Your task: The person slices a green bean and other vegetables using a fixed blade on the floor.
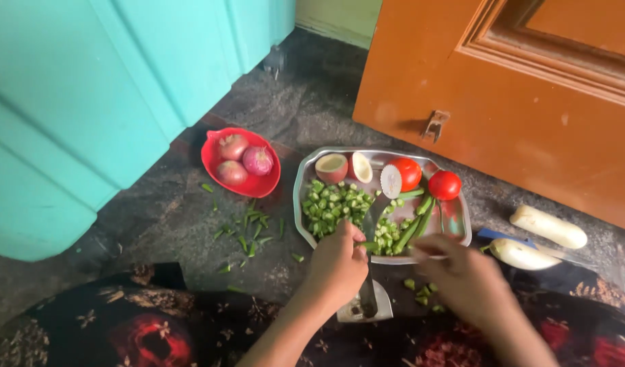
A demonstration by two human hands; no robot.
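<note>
On a stone floor point(190, 204), both hands pinched one okra pod point(394, 243), lying crosswise between left hand point(336, 265) and right hand point(462, 278), against an upright blade point(375, 217).

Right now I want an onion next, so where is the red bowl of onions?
In the head view the red bowl sits on the floor, left of the steel tray, beside the turquoise container.

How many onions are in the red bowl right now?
3, all in the red bowl: one onion at the back, one on the right, one in front. Others may be hidden beneath.
</note>
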